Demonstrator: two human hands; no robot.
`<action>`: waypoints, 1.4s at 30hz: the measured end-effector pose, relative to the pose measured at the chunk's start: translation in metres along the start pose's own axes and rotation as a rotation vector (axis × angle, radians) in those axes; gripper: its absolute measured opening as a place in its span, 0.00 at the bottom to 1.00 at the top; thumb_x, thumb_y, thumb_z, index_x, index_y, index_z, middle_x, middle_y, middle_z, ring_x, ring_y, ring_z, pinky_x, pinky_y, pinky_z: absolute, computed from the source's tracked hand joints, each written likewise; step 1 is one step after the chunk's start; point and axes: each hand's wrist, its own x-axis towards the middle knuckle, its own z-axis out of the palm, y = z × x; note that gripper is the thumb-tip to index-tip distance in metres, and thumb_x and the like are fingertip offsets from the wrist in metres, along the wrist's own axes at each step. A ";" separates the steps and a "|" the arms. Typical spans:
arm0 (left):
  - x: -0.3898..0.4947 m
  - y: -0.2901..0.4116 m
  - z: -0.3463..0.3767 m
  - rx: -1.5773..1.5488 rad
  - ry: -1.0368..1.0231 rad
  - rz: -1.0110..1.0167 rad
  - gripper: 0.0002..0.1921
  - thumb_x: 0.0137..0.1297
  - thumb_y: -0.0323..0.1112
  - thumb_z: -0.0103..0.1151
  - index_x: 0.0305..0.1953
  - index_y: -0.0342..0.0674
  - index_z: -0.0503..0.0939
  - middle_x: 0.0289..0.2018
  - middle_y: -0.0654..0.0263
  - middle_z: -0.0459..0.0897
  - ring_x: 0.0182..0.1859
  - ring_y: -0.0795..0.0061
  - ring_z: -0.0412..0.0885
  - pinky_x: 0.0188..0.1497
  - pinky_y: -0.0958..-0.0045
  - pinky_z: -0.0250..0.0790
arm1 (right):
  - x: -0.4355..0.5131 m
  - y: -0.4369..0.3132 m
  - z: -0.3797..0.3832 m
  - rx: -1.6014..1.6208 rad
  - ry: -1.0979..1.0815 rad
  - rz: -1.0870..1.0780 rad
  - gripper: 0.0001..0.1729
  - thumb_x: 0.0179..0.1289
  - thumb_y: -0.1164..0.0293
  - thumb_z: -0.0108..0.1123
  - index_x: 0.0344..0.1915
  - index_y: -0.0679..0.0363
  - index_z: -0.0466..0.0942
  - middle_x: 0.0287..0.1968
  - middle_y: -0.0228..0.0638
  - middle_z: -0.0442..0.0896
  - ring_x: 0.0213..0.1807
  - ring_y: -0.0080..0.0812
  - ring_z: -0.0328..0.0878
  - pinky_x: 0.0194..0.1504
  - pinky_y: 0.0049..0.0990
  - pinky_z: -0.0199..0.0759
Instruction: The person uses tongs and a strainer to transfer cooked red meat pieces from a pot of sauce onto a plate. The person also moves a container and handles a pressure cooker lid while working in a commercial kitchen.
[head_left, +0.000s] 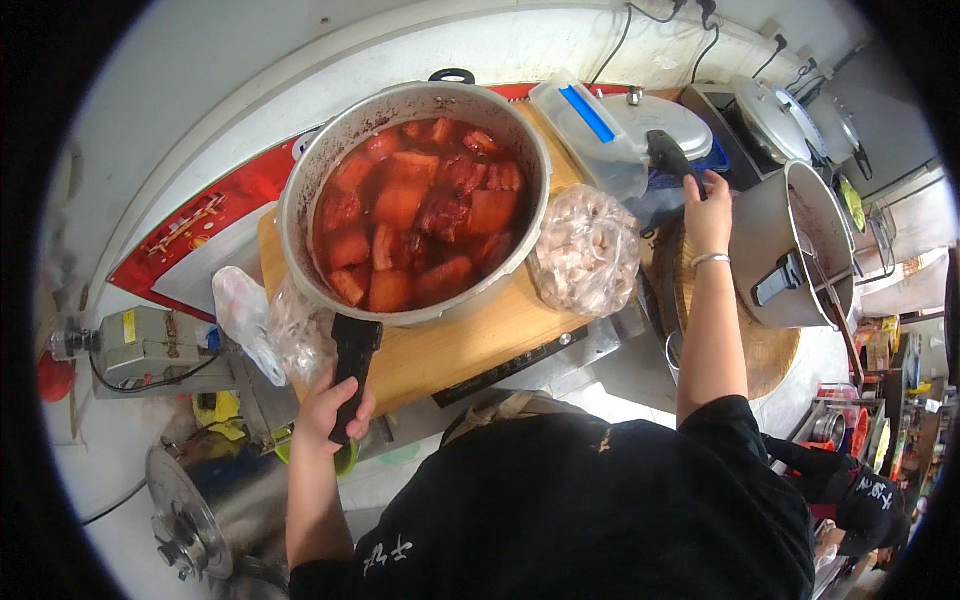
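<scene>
A large metal pressure cooker pot (534, 225) stands on a wooden board (450, 352), holding chunks of meat (401, 202) in dark red liquid. My left hand (334, 409) is closed around its long black handle (352, 375). My right hand (709, 214) is at the black handle (671, 157) of a pressure cooker lid (656, 124), fingers bent round the handle's end. Between the pot and my right arm, a clear plastic bag of pale pieces (589, 251) rests on the board's edge. Another crumpled clear bag (300, 330) lies by the pot's left side.
A lidded plastic container (592, 135) with a blue strip stands behind the bag. On the right, a second deep pot (765, 240) sits tilted on a round wooden block (772, 360). A tall steel pot (240, 495) is at lower left. Another person (847, 487) is at far right.
</scene>
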 end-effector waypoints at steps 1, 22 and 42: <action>0.000 0.000 0.000 -0.016 -0.019 0.000 0.26 0.70 0.41 0.54 0.66 0.45 0.62 0.21 0.60 0.73 0.14 0.77 0.66 0.16 0.75 0.59 | -0.002 -0.002 -0.002 -0.033 -0.001 -0.049 0.31 0.63 0.55 0.63 0.58 0.65 0.71 0.49 0.53 0.82 0.51 0.50 0.79 0.53 0.39 0.72; -0.001 -0.041 -0.001 -0.257 0.114 0.289 0.43 0.64 0.70 0.44 0.72 0.48 0.55 0.42 0.45 0.78 0.32 0.66 0.79 0.28 0.72 0.73 | 0.013 -0.153 0.024 0.690 -0.698 -0.042 0.24 0.72 0.53 0.51 0.54 0.61 0.79 0.44 0.30 0.83 0.40 0.23 0.77 0.42 0.21 0.70; 0.063 -0.075 0.043 -0.566 0.566 1.342 0.11 0.71 0.39 0.51 0.33 0.42 0.78 0.43 0.61 0.82 0.61 0.56 0.72 0.71 0.52 0.55 | 0.061 -0.223 0.188 0.545 -1.017 -0.474 0.20 0.71 0.64 0.43 0.48 0.64 0.79 0.43 0.39 0.83 0.42 0.31 0.78 0.48 0.30 0.72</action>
